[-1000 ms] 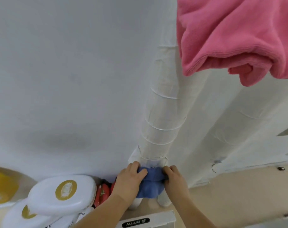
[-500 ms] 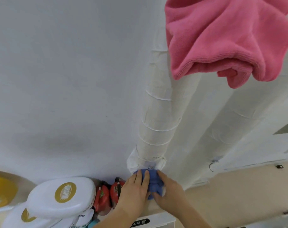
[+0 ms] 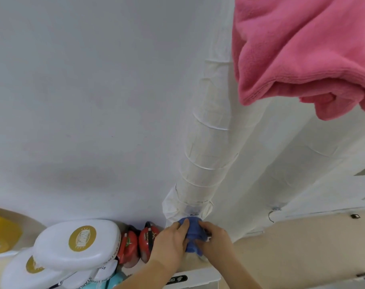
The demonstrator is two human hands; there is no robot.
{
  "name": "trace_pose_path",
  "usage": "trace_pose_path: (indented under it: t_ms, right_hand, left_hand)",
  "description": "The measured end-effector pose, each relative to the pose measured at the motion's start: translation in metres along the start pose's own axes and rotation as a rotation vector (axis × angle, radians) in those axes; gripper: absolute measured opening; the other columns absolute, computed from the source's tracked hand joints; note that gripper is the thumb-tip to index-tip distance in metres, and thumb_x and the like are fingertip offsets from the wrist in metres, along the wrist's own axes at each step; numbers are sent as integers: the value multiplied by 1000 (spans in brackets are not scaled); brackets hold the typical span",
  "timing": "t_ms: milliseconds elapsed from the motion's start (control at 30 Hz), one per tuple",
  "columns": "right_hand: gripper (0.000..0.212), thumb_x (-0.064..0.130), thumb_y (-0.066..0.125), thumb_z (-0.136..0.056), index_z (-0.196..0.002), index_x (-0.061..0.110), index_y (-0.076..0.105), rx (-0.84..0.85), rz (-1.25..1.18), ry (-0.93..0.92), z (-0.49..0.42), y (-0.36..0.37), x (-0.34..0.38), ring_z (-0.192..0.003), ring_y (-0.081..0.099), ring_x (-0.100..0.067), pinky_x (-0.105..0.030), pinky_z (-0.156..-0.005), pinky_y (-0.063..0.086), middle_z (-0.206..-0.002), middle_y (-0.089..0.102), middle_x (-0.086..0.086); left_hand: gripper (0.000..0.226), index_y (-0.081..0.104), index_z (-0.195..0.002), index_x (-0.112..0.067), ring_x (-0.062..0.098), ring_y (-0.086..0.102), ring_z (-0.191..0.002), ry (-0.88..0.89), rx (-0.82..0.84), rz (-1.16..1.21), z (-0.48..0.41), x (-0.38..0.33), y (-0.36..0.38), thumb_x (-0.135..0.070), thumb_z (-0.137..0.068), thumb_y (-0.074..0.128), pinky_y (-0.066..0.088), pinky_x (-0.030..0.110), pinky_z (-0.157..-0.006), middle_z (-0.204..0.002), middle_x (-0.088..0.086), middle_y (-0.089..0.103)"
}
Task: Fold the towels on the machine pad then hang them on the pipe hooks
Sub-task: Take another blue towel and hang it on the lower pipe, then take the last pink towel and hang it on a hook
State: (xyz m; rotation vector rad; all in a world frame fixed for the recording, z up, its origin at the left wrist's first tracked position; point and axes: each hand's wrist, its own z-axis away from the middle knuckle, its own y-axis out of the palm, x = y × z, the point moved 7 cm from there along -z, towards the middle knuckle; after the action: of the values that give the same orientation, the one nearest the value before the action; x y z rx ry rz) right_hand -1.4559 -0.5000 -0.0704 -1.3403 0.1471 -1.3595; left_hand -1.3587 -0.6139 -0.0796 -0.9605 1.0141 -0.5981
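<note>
1. Both hands have drawn together over the last second. They held the small blue terry towel (image 3: pixel 193 234) spread by its top edge then; now it is gathered into a bunch between them, pressed up against the foot of the white cloth-wrapped pipe (image 3: pixel 206 159).
2. Hanging looks to be the step in hand, with folding of this towel apparently done. A large pink fleecy towel (image 3: pixel 302 55) already hangs beside the pipe's upper stretch, to its right.
3. The left hand (image 3: pixel 170 241) has its fingers (image 3: pixel 182 224) curled over the towel's left side. The right hand (image 3: pixel 217 239) pinches the right side with its fingers (image 3: pixel 204 225) bent in. Both grip the cloth, and neither is open.
4. The towel's top lies just under a small metal hook (image 3: pixel 194 214) at the pipe's foot, touching it or nearly so. I cannot tell whether the cloth has caught on it.
5. The next move probably calls for lifting the bunched edge over the hook's tip, then easing both grips off slowly. Let go too soon and the towel would likely slip off.
6. Right of the pipe's foot, well apart, a second wire hook (image 3: pixel 273 213) hangs bare. Left of it stand two red tomato-shaped containers (image 3: pixel 148 243) and white gold-labelled bottles (image 3: pixel 77 245).
</note>
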Motion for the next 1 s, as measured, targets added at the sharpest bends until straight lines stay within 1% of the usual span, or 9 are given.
trace_pose_path:
  t_ms: [100, 200, 333, 467, 533, 600, 667, 833, 1000]
  right_hand:
    - [40, 27, 70, -83, -123, 24, 68, -67, 117, -77, 1, 0, 4, -103, 60, -17, -25, -90, 50, -109, 57, 5]
    - [42, 25, 66, -83, -126, 25, 67, -73, 115, -82, 1, 2, 6, -103, 59, -15, -25, -87, 50, -113, 57, 7]
    - [34, 28, 70, -82, -116, 27, 69, -100, 51, -55, 1, 3, 5, -95, 62, -11, -15, -78, 46, -105, 63, 12]
    - [27, 19, 71, -83, -109, 23, 71, -104, -21, -11, 3, 0, 5, -86, 64, -10, -7, -69, 43, -91, 65, 13]
    - [33, 20, 69, -85, -118, 22, 69, -82, 25, -42, 5, -2, 10, -92, 63, -13, -12, -77, 45, -96, 60, 11]
    - [45, 24, 67, -86, -130, 26, 61, -58, 100, -93, 8, -2, 15, -104, 60, -15, -19, -87, 46, -107, 51, 11]
    - [53, 26, 65, -85, -137, 28, 53, -52, 137, -124, 13, -2, 17, -112, 55, -14, -19, -91, 43, -113, 44, 14]
    - [54, 25, 67, -84, -136, 21, 56, -197, 121, -181, 24, -16, 19, -120, 54, -17, -22, -101, 43, -130, 55, 5]
    - [43, 19, 68, -85, -128, 19, 64, -249, 122, -173, 25, -19, 19, -116, 59, -20, -18, -98, 40, -125, 62, 1]
  left_hand:
    - [66, 13, -164, -23, 19, 55, -125, 5, 5, 3, 2, -2, 5, -31, -105, 43, 47, 30, -104, -152, 1, 45]
    - [65, 16, -163, -23, 17, 54, -125, -4, -22, -10, 2, -2, 6, -32, -105, 43, 47, 29, -103, -149, 0, 48]
    - [57, 28, -158, -27, 18, 53, -123, -17, -29, -26, 0, -2, 1, -30, -103, 45, 49, 32, -100, -140, -3, 51]
    - [51, 38, -151, -26, 20, 54, -123, -18, -27, -5, 0, -7, -10, -29, -101, 47, 50, 34, -99, -136, -1, 54]
    - [49, 39, -150, -25, 20, 53, -123, -11, -17, 6, 2, -10, -16, -29, -102, 48, 49, 34, -101, -136, 0, 53]
    - [48, 39, -149, -26, 20, 51, -124, 13, -14, 8, 5, -11, -24, -32, -102, 46, 49, 36, -102, -139, 1, 50]
    - [45, 41, -146, -29, 21, 50, -124, 49, -35, -13, 8, -11, -33, -38, -102, 43, 48, 38, -102, -139, -1, 48]
    - [38, 52, -137, -28, 18, 51, -122, 167, -153, -34, 10, -16, -60, -37, -102, 41, 45, 33, -104, -135, -5, 54]
    - [38, 59, -131, -24, 19, 54, -119, 248, -151, -48, 11, -18, -64, -34, -99, 42, 46, 34, -103, -129, -3, 59]
